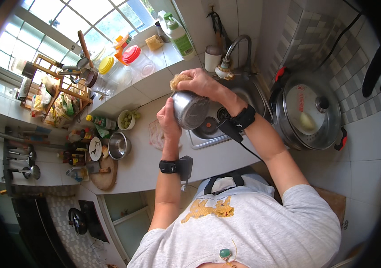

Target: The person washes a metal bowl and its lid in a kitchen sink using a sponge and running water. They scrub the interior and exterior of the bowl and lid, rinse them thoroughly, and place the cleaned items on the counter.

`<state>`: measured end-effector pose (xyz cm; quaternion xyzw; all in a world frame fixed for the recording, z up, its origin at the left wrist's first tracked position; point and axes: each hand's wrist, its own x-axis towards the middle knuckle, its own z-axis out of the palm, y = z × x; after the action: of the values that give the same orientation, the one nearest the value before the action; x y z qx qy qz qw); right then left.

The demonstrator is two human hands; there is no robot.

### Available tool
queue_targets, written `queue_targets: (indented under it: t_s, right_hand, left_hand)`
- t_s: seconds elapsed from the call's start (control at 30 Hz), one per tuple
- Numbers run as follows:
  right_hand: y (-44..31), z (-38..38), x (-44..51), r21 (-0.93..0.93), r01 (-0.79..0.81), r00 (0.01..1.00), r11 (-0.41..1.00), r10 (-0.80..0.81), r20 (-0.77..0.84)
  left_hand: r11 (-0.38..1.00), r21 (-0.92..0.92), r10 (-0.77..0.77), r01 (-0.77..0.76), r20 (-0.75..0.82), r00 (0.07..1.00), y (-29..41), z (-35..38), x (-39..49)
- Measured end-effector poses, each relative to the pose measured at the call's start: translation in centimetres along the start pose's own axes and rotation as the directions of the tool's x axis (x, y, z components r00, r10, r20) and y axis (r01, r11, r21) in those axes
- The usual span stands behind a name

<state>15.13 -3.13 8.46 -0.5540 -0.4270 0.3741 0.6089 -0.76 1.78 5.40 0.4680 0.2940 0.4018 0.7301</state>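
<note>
My left hand (pixel 170 117) grips the side of a stainless steel pot (pixel 192 110), held tilted over the near edge of the sink (pixel 247 90). My right hand (pixel 197 82) holds a tan scrubbing pad (pixel 179 81) against the pot's upper rim. The pot's underside or outer wall faces me; its inside is hidden. Behind my right wrist stands the curved faucet (pixel 240 43). A pinkish cloth (pixel 157 134) lies on the counter beside my left hand. Both wrists wear black straps with small devices.
A large lidded steamer pot (pixel 304 114) stands right of the sink. On the left of the counter are a steel bowl (pixel 119 145), a bowl of grapes (pixel 126 120), bottles and a round cutting board (pixel 106 174) with a cleaver. Jars and a green pump bottle (pixel 180 38) line the windowsill.
</note>
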Motion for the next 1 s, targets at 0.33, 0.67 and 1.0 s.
queue_targets:
  t_s: [0.33, 0.67, 1.0]
  right_hand:
    - [-3.0, 0.4, -2.7, -0.069, 0.197, 0.971, 0.978, -0.204, -0.122]
    - [-2.4, 0.6, -2.3, 0.233, 0.13, 0.991, 0.964, -0.117, -0.067]
    - [-1.1, 1.7, -3.2, 0.161, 0.241, 0.944, 0.957, -0.193, -0.27]
  left_hand:
    - [0.952, 0.048, 0.302, -0.302, 0.012, 0.953, 1.5, -0.4, -0.5]
    - [0.662, 0.405, 0.705, -0.631, -0.052, 0.707, 0.6, 0.2, -1.7]
    - [0.678, 0.456, 0.544, -0.577, 0.216, 0.81, 1.3, -1.3, -1.0]
